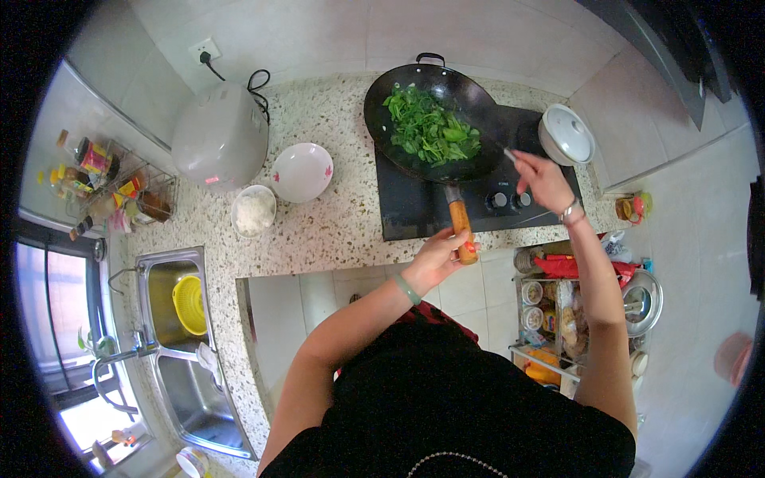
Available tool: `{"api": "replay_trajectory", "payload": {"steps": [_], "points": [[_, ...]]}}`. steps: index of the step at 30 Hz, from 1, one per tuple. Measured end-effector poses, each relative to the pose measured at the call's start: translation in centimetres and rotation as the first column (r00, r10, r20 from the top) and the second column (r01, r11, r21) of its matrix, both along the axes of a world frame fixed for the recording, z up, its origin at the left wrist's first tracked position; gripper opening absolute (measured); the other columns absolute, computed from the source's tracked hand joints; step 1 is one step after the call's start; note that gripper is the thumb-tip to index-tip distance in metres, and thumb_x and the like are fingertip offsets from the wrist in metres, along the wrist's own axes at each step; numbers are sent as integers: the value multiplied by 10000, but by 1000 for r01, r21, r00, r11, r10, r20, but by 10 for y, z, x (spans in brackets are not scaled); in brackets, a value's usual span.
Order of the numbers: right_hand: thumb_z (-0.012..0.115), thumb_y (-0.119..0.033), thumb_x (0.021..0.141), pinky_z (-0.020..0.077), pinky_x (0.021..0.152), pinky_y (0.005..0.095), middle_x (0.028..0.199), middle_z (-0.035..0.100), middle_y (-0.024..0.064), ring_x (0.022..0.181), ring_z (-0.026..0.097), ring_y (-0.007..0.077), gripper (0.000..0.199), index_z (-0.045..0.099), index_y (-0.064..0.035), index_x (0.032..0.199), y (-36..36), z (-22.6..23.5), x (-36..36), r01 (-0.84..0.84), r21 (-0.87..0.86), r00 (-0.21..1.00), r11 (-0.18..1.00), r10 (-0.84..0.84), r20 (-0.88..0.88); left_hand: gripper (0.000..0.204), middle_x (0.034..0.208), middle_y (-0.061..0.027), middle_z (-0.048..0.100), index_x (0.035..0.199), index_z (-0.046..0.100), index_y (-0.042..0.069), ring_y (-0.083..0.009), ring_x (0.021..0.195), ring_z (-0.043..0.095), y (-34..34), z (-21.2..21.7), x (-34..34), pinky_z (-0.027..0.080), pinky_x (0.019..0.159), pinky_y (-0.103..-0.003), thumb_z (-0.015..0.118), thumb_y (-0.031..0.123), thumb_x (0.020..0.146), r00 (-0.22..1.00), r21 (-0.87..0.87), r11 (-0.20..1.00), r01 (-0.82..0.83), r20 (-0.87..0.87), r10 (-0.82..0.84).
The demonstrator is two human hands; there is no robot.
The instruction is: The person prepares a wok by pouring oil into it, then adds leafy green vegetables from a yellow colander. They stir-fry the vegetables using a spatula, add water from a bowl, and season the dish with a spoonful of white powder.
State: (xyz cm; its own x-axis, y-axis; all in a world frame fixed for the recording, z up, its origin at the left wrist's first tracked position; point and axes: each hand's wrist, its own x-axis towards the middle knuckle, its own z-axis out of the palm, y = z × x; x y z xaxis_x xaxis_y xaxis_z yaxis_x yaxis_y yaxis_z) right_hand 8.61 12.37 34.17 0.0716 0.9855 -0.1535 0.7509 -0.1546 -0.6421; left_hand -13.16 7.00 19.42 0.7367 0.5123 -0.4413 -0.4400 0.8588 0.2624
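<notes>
A black wok (482, 95) stands on the dark cooktop (402, 215), with chopped leafy greens (430, 127) heaped in its middle. My left hand (437, 253) is wrapped round the wok's wooden handle (460, 219), which points toward me. Over the cooktop's right side, my right hand (544, 182) is closed on the end of a cooking utensil with a slim metal handle (508, 152). That utensil slants into the wok; its working end is hard to make out against the dark metal.
Left of the cooktop are an empty white bowl (303, 172), a bowl of white rice-like food (255, 212) and a pale rice cooker (221, 137). A white lidded pot (567, 134) sits right of the wok. Further left is a double sink (169, 350) with a yellow colander (189, 306).
</notes>
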Motion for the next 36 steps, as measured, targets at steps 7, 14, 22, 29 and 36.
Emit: {"api": "replay_trajectory", "payload": {"steps": [7,14,22,29,36], "points": [[501,-263,926,293,322,251,662,599,43,361,394,79,334,573,-54,1175,98,-17,26,135,-233,915,963,-211,-343,302,1042,-68,561,1126,481,59,-241,993,596,-2,12,0,500,844,-400,620,166,880,1000,-32,999,-8,13,8],[519,-289,900,468,491,303,661,645,104,499,582,157,359,600,-43,1149,94,-34,-49,-12,-40,999,999,11,-32,287,1029,-67,569,1106,494,59,-232,976,601,-4,9,0,507,831,-398,620,180,880,999,-2,1000,-16,30,17],[570,-233,851,503,613,443,815,631,166,703,615,362,353,576,-156,1195,-12,-37,-37,-330,153,857,931,228,462,314,1092,-74,571,1169,476,64,-250,1035,578,-2,2,0,493,872,-416,578,206,908,1000,23,1000,0,21,-1],[575,-205,853,487,512,408,774,596,99,603,603,312,388,536,-200,1239,-91,16,-12,-296,131,718,946,130,683,253,1077,-75,570,1118,490,72,-252,1065,574,-1,10,-1,489,881,-416,573,191,911,999,-11,1000,16,-38,-16],[554,-198,869,501,591,440,779,631,195,654,613,358,255,632,-127,1101,-62,-14,-9,-219,190,887,957,114,448,254,1079,-78,570,1120,492,78,-252,1059,578,0,6,-1,493,879,-427,574,193,910,999,4,1000,25,-38,-24]]}}
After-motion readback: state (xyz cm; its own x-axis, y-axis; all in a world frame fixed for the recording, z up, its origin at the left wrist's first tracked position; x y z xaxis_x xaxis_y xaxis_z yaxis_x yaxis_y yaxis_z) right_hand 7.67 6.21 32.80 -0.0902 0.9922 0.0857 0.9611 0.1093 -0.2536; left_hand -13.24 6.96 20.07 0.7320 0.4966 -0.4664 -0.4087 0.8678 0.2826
